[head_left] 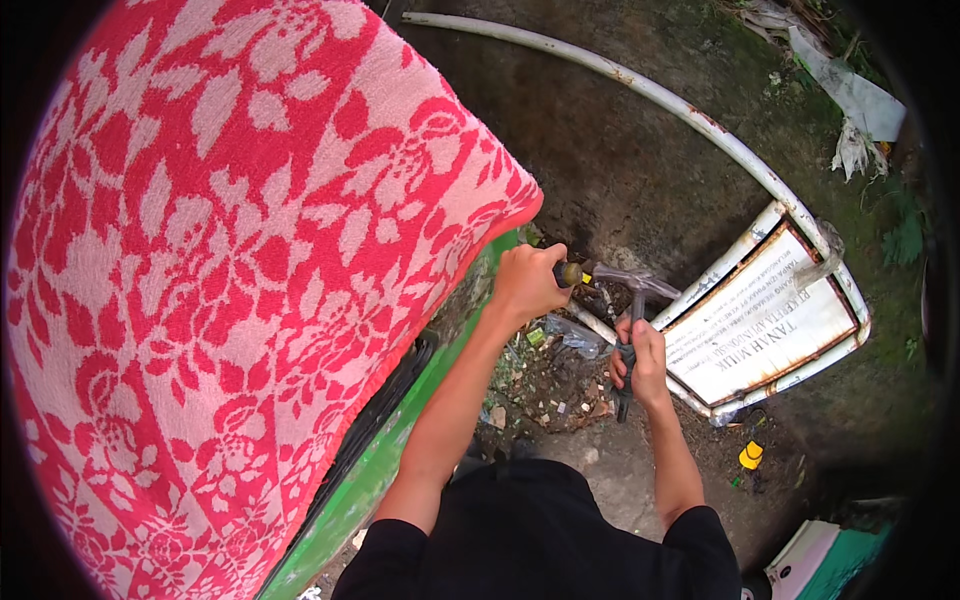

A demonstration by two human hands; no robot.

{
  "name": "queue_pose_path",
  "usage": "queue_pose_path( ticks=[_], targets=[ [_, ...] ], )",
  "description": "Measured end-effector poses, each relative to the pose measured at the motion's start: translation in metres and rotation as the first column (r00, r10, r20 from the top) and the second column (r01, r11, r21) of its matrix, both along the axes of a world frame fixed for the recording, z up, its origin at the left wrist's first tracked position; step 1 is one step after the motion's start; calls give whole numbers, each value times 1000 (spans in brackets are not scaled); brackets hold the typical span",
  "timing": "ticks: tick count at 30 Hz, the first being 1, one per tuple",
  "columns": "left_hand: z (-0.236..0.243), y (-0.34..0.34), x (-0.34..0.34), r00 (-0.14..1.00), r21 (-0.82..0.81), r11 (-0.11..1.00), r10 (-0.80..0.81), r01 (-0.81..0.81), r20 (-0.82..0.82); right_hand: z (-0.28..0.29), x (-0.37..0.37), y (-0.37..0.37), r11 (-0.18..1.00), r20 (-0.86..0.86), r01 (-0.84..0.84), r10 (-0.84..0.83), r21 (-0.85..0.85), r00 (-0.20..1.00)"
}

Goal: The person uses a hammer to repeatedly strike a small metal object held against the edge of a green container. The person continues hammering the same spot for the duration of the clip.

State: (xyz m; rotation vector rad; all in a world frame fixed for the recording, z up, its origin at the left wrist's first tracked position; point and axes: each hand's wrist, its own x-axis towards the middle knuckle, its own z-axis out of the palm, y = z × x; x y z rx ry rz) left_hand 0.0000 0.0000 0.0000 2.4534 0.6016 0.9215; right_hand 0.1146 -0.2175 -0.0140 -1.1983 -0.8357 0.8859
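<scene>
My left hand (527, 283) is closed around a dark-and-yellow tool handle (569, 274), whose end pokes out on the right; the rest is hidden by my fingers. In my right hand (640, 358) is a claw hammer (637, 284) with a dark grip, its metal head up beside the end of that handle. Whether the two touch cannot be made out. Just left of my left hand is the corner of a red-and-pink floral towel (300, 200), draped over a green-edged object (375, 478).
A white, rusty-framed signboard (770, 325) on a curved white pipe (600, 65) lies to the right. Beneath my hands is dirt with litter (560, 385). A yellow scrap (751, 456) lies right of my forearm. A white-and-teal object (835, 560) is at the lower right.
</scene>
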Motion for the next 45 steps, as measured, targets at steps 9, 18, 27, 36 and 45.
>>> queue_pose_path(
  ticks=[9,18,27,36,45],
  targets=[
    [-9,-28,13,999,-22,1000,4,-4,-35,11,12,-28,997,-21,69,-69,-17,997],
    [-5,-15,13,973,-29,999,-20,14,-229,4,9,-12,998,-100,43,-47,-40,994],
    [-3,-7,2,998,51,999,4,0,-70,-5,-2,-7,1000,-152,2,-2,1,988],
    [-5,-7,-9,996,38,999,-30,27,80,7,-7,-6,999,-129,-32,34,17,991],
    [-4,-8,-9,996,58,998,-43,38,84,22,-14,-8,998,190,37,-26,-57,981]
  ],
)
